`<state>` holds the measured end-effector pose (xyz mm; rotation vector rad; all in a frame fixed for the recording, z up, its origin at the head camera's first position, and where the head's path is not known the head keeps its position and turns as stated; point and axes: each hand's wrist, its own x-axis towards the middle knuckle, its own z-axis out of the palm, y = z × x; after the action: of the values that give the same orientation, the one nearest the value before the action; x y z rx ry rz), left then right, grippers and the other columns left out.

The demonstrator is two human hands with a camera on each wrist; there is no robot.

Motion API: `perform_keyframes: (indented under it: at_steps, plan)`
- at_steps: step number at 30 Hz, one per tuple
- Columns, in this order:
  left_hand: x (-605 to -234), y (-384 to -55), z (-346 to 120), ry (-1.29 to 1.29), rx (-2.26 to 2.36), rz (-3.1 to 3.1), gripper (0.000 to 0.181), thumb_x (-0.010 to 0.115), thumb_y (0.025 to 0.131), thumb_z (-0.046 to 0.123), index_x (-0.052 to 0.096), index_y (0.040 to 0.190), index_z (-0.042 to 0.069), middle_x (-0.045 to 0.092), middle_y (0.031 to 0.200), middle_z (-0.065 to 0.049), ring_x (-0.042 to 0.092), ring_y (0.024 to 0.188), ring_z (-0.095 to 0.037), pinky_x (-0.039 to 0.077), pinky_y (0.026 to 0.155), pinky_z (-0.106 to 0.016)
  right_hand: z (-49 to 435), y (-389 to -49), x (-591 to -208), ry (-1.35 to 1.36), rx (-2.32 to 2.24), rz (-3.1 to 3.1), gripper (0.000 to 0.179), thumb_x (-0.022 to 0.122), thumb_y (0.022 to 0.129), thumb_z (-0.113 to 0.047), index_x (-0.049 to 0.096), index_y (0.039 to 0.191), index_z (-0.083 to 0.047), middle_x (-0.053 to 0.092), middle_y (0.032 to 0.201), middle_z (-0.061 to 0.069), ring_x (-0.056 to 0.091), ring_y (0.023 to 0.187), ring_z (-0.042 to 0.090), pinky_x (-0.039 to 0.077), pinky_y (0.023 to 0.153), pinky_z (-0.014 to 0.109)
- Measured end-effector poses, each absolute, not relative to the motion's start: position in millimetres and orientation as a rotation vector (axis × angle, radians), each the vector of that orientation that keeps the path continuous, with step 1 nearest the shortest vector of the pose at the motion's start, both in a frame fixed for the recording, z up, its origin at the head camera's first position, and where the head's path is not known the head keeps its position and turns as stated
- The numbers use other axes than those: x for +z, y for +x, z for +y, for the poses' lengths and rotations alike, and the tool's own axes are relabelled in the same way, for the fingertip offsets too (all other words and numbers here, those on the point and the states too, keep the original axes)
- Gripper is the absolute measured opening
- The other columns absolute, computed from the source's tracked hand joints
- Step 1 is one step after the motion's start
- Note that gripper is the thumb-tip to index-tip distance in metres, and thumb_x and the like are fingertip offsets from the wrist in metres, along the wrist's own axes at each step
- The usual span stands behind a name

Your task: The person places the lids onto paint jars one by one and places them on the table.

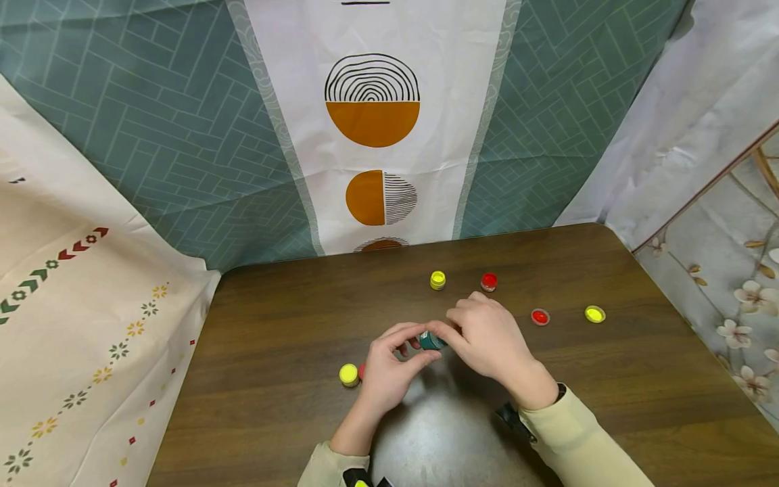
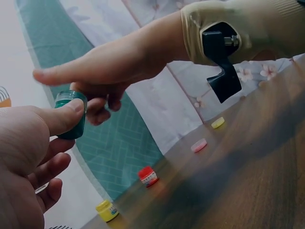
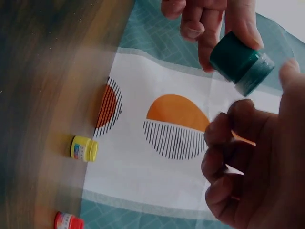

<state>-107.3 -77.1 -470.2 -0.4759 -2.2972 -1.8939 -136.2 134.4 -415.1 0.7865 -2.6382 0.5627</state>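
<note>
My left hand [image 1: 389,368] holds a small dark green paint jar [image 2: 71,117] between thumb and fingers, lifted off the table and tilted. The jar's top [image 3: 255,74] has a clear, see-through rim and points toward my right hand [image 1: 489,335]. In the right wrist view, that hand's thumb [image 3: 289,71] and loosely bent fingers [image 3: 228,143] lie around the jar's top, with a gap between. Beside my left hand on the table stands a yellow jar [image 1: 349,375], and a red item [image 1: 362,370] shows there, mostly hidden by the hand.
Farther back on the brown wooden table [image 1: 292,297] stand a yellow jar [image 1: 437,281] and a red jar [image 1: 489,282]. A red lid [image 1: 539,316] and a yellow lid [image 1: 595,314] lie to the right. Patterned cloth [image 1: 389,155] hangs behind the table.
</note>
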Motion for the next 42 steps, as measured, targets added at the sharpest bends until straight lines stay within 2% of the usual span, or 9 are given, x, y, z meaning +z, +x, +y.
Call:
perform_keyframes:
  at_steps: [2,5,7,9,19,31,34,38,42]
  plan:
    - [-469,-108,-77,-0.468,-1.887,-2.300,0.037,0.091,0.089,0.019,0.081,0.124,0.023,0.073,0.109,0.011,0.064,0.093,-0.023,0.047,0.076,-0.031,139,-136,-413,0.763,0.688,-2.659,0.040,0.062,0.106,-0.054,0.065,0.080,-0.023,0.054,0.074,-0.015,0.052,0.079,0.013,0.047,0.068,0.033]
    - [-469,-108,-78,-0.468,-1.884,-2.291,0.038,0.089,0.090,0.017,0.080,0.127,0.021,0.073,0.108,0.008,0.064,0.091,-0.022,0.048,0.076,-0.030,147,-136,-409,0.837,0.903,-2.669,0.023,0.067,0.106,-0.044,0.073,0.118,-0.025,0.068,0.109,-0.014,0.059,0.106,0.011,0.054,0.087,0.039]
    - [-469,-109,-79,-0.474,-1.888,-2.278,0.037,0.087,0.092,0.015,0.080,0.128,0.017,0.073,0.108,0.005,0.063,0.091,-0.021,0.048,0.076,-0.029,153,-137,-407,0.964,1.008,-2.654,0.037,0.070,0.106,-0.035,0.067,0.141,-0.026,0.064,0.134,-0.011,0.056,0.125,0.013,0.051,0.102,0.045]
    - [-469,-110,-80,-0.484,-1.893,-2.274,0.036,0.085,0.094,0.013,0.079,0.129,0.014,0.073,0.108,0.003,0.063,0.092,-0.020,0.049,0.076,-0.027,156,-137,-405,1.096,1.041,-2.626,0.048,0.072,0.105,-0.028,0.061,0.151,-0.025,0.059,0.147,-0.008,0.052,0.135,0.016,0.047,0.110,0.047]
    - [-466,-110,-83,-0.570,-1.913,-2.353,0.036,0.073,0.101,0.013,0.073,0.137,0.008,0.074,0.116,0.002,0.063,0.103,-0.016,0.051,0.087,-0.032,156,-143,-407,1.313,0.974,-2.443,0.049,0.082,0.094,-0.012,0.070,0.141,-0.019,0.068,0.137,-0.010,0.056,0.126,0.016,0.049,0.104,0.036]
    - [-466,-111,-81,-0.540,-1.952,-2.319,0.034,0.086,0.092,0.013,0.080,0.126,0.014,0.074,0.112,0.002,0.063,0.092,-0.023,0.047,0.076,-0.025,153,-137,-412,1.000,0.829,-2.639,0.037,0.081,0.093,-0.049,0.065,0.108,-0.020,0.063,0.103,-0.009,0.055,0.101,0.011,0.053,0.084,0.036]
    - [-465,-111,-81,-0.553,-1.947,-2.335,0.034,0.084,0.094,0.014,0.079,0.128,0.013,0.073,0.111,0.002,0.062,0.094,-0.018,0.048,0.077,-0.025,155,-136,-412,0.969,0.920,-2.661,0.038,0.080,0.096,-0.045,0.064,0.122,-0.023,0.064,0.114,-0.010,0.057,0.106,0.009,0.054,0.089,0.037]
    - [-464,-111,-82,-0.571,-1.928,-2.337,0.035,0.078,0.098,0.012,0.076,0.132,0.010,0.072,0.109,0.001,0.061,0.096,-0.015,0.050,0.079,-0.027,159,-138,-410,1.120,1.005,-2.588,0.059,0.084,0.095,-0.032,0.060,0.149,-0.024,0.060,0.141,-0.010,0.055,0.129,0.012,0.051,0.105,0.042]
    - [-463,-111,-83,-0.578,-1.920,-2.352,0.036,0.076,0.098,0.012,0.074,0.134,0.007,0.071,0.109,0.001,0.060,0.097,-0.016,0.050,0.080,-0.028,159,-141,-408,1.301,0.975,-2.461,0.056,0.084,0.094,-0.017,0.065,0.147,-0.020,0.062,0.144,-0.007,0.054,0.132,0.017,0.048,0.108,0.037]
